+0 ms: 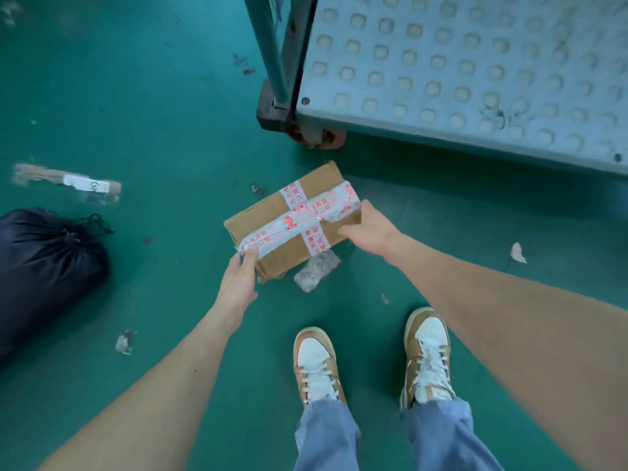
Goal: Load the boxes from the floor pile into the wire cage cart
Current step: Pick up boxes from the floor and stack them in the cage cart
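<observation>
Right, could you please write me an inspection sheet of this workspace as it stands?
Surface: green floor, scuffed and littered.
Job's things: cardboard box, sealed with red-printed tape, near the cart's corner; cart deck, grey and studded.
Clutter: black drawstring bag; flat parcel, blurred; grey padded packet partly under the box; paper scraps.
Grippers: left hand grips the box's near corner; right hand grips its right edge.
Cables: nothing seen.
Surroundings: teal post and caster of the cart; the person's tan-and-white shoes.
</observation>
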Demonstrator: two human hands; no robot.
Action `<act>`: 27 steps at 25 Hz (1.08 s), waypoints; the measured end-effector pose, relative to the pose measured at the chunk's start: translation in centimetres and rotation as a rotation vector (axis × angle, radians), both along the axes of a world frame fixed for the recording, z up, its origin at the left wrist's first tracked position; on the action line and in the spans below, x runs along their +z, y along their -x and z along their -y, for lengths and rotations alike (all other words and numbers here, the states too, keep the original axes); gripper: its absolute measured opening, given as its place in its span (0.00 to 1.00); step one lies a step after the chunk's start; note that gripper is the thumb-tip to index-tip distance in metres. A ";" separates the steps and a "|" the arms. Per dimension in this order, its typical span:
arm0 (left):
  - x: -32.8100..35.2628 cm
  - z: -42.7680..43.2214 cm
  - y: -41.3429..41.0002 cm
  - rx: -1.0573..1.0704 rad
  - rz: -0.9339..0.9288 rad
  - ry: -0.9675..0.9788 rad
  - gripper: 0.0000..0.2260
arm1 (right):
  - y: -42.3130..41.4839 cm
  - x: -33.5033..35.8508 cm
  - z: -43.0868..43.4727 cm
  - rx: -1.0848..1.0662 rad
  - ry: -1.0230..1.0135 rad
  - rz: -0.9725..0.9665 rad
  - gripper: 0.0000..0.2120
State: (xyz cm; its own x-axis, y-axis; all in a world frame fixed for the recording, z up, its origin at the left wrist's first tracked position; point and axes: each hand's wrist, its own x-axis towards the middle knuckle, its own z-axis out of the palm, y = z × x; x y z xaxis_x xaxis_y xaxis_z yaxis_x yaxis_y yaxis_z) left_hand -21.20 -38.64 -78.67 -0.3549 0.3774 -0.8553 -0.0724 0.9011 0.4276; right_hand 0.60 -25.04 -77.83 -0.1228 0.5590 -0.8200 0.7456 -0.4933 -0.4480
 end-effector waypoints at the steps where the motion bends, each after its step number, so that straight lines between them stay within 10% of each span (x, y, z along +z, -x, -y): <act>1: 0.1 -0.1 -0.3 0.023 0.000 0.006 0.24 | -0.5 0.2 0.5 -0.019 0.033 -0.018 0.20; 13: 13.3 -1.2 -9.7 -0.375 -0.164 0.120 0.13 | -12.6 15.1 13.2 -0.416 0.258 0.000 0.05; 21: 27.6 -4.3 -15.3 -0.571 -0.082 0.264 0.38 | -20.9 30.3 12.7 -0.372 0.130 0.110 0.21; 27: 35.1 -2.1 -21.5 -0.259 -0.005 0.242 0.49 | -26.5 38.8 13.5 -0.548 0.140 0.154 0.28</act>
